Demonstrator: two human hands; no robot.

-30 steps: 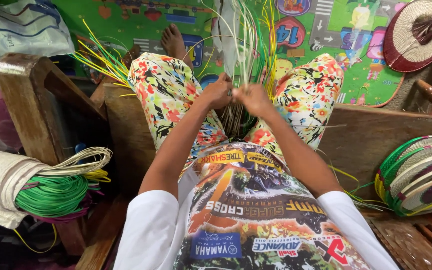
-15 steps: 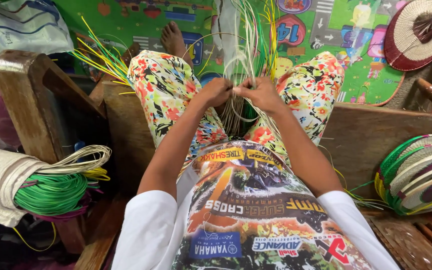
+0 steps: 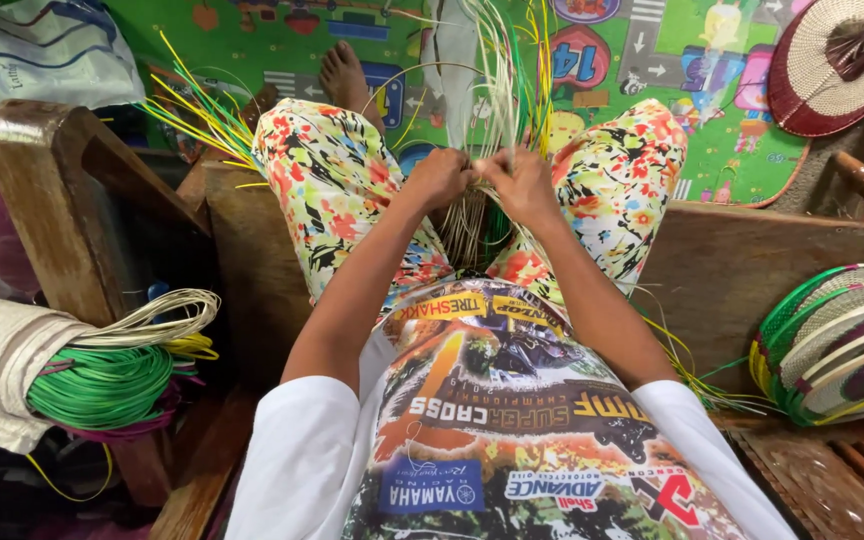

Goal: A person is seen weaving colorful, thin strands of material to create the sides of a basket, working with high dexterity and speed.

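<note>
Between my knees stands a bundle of thin pale, green and yellow strips (image 3: 500, 90), rising up past the top of the view. My left hand (image 3: 439, 176) and my right hand (image 3: 518, 182) are side by side at its middle, both closed on the strips. Below my hands the strips (image 3: 468, 232) run down between my thighs, which are covered in flowered cloth. More yellow and green strips (image 3: 192, 115) fan out beyond my left knee. What the strips join onto below is hidden by my hands.
I sit on a wooden bench with an armrest (image 3: 47, 190) at left. Coils of green, pale and yellow cord (image 3: 112, 375) hang there. Stacked round woven fans (image 3: 837, 345) lie at right, another fan (image 3: 832, 65) at top right. A colourful play mat (image 3: 672, 60) covers the floor.
My two hands have drawn slightly together on the strips and shifted a little; the bundle's tops have swayed. Nothing else has moved.
</note>
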